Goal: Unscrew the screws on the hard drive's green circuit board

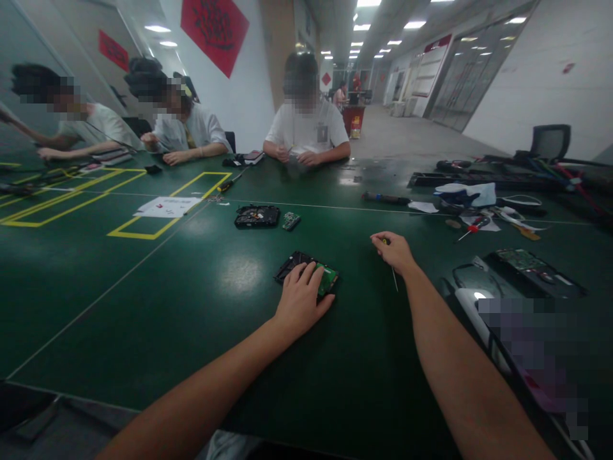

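Observation:
A black hard drive [290, 263] with a green circuit board [328, 280] lies on the green table in front of me. My left hand [302, 294] holds it from above, fingers across the board and the thumb by the near right edge. To the right, my right hand [393, 251] is closed around a screwdriver [395, 280], raised a little off to the side of the drive. Its thin shaft points down and a bit of yellow handle shows; my fingers hide the rest. Beyond the drive sit another opened black drive [257, 216] and a small loose circuit board [290, 221].
Right of my arm are a drive with exposed board [536, 271], a pixelated device [527, 358], a red screwdriver [472, 229], and cables. A yellow-black screwdriver [232, 181] and white paper [167, 206] lie left. Several people sit across the green table [119, 319].

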`<state>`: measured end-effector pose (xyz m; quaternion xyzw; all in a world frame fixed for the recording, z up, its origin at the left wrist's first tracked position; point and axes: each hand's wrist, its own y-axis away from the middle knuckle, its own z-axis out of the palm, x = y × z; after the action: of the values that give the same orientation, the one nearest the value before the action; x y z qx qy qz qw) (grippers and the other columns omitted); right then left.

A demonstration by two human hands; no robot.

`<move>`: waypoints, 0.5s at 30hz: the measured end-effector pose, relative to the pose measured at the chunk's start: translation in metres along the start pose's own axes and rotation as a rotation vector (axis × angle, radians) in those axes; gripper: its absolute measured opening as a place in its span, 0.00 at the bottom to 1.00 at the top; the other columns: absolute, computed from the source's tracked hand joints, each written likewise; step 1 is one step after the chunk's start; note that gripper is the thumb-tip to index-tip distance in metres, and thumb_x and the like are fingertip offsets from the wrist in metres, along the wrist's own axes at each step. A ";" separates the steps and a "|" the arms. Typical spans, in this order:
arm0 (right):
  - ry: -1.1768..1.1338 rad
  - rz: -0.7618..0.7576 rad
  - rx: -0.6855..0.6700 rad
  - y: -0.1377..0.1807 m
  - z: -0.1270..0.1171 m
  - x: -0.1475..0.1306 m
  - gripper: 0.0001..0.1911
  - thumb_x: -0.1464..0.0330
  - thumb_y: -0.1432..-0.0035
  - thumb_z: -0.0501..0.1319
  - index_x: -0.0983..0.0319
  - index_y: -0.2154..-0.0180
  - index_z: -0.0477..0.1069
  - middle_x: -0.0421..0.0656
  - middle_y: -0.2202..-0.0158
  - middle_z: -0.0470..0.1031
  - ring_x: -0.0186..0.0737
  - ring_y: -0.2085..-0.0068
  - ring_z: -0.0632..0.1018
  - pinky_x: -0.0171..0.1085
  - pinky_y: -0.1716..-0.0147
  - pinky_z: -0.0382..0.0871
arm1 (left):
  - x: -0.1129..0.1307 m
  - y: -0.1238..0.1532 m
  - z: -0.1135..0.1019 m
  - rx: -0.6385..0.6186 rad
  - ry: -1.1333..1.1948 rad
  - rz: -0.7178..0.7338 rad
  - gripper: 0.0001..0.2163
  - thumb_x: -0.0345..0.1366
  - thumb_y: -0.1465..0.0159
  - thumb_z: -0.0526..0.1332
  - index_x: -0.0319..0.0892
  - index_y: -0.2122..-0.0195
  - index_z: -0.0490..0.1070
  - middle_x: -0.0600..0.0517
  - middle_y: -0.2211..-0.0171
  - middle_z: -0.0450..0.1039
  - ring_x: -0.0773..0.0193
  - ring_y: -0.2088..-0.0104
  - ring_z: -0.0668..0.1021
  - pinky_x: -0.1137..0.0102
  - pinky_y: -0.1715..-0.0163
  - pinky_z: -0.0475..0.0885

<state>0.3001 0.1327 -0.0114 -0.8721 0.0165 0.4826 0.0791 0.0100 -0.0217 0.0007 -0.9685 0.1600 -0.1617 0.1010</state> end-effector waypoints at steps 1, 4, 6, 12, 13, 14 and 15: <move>-0.001 -0.004 -0.004 -0.001 0.000 0.001 0.20 0.54 0.42 0.66 0.62 0.56 0.81 0.39 0.77 0.73 0.36 0.76 0.71 0.34 0.77 0.64 | -0.001 0.000 0.000 -0.009 0.004 0.004 0.29 0.50 0.32 0.61 0.44 0.33 0.63 0.44 0.31 0.63 0.43 0.31 0.61 0.47 0.32 0.59; -0.003 -0.009 -0.011 -0.002 0.000 0.002 0.17 0.56 0.40 0.66 0.61 0.56 0.81 0.40 0.75 0.74 0.36 0.75 0.72 0.34 0.76 0.65 | -0.002 0.000 0.000 -0.023 0.016 0.014 0.29 0.51 0.32 0.60 0.44 0.33 0.62 0.43 0.31 0.62 0.43 0.30 0.60 0.47 0.32 0.58; -0.008 -0.003 -0.014 -0.002 0.000 0.002 0.16 0.57 0.41 0.66 0.62 0.57 0.80 0.40 0.75 0.75 0.36 0.75 0.73 0.33 0.76 0.64 | -0.003 0.000 0.000 -0.016 0.020 0.022 0.30 0.51 0.32 0.61 0.43 0.33 0.63 0.43 0.31 0.62 0.43 0.30 0.60 0.47 0.31 0.58; -0.057 0.035 -0.016 -0.002 0.000 0.001 0.19 0.54 0.43 0.69 0.64 0.59 0.79 0.40 0.76 0.74 0.32 0.80 0.68 0.31 0.81 0.60 | -0.004 -0.001 0.002 0.031 0.036 0.054 0.30 0.51 0.32 0.61 0.41 0.33 0.62 0.40 0.34 0.65 0.44 0.32 0.64 0.48 0.30 0.57; -0.066 0.039 -0.015 -0.002 0.000 0.001 0.19 0.54 0.43 0.69 0.64 0.59 0.79 0.41 0.76 0.74 0.31 0.80 0.68 0.31 0.81 0.60 | -0.005 -0.001 0.003 0.038 0.039 0.059 0.31 0.51 0.32 0.61 0.40 0.33 0.61 0.39 0.34 0.65 0.44 0.32 0.65 0.48 0.30 0.57; -0.074 0.041 -0.014 -0.002 0.000 0.001 0.19 0.55 0.43 0.70 0.64 0.59 0.79 0.41 0.76 0.74 0.31 0.80 0.68 0.31 0.82 0.60 | -0.005 -0.001 0.003 0.044 0.041 0.064 0.31 0.51 0.32 0.62 0.40 0.33 0.61 0.39 0.34 0.65 0.44 0.32 0.65 0.47 0.30 0.58; -0.082 0.044 -0.015 -0.002 0.000 0.001 0.19 0.55 0.43 0.70 0.64 0.59 0.79 0.41 0.77 0.74 0.31 0.80 0.68 0.31 0.82 0.59 | -0.005 -0.002 0.003 0.048 0.044 0.068 0.31 0.51 0.33 0.62 0.40 0.33 0.61 0.39 0.34 0.66 0.44 0.32 0.65 0.47 0.30 0.58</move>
<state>0.3005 0.1345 -0.0125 -0.8516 0.0287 0.5197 0.0627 0.0067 -0.0180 -0.0032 -0.9561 0.1908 -0.1831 0.1261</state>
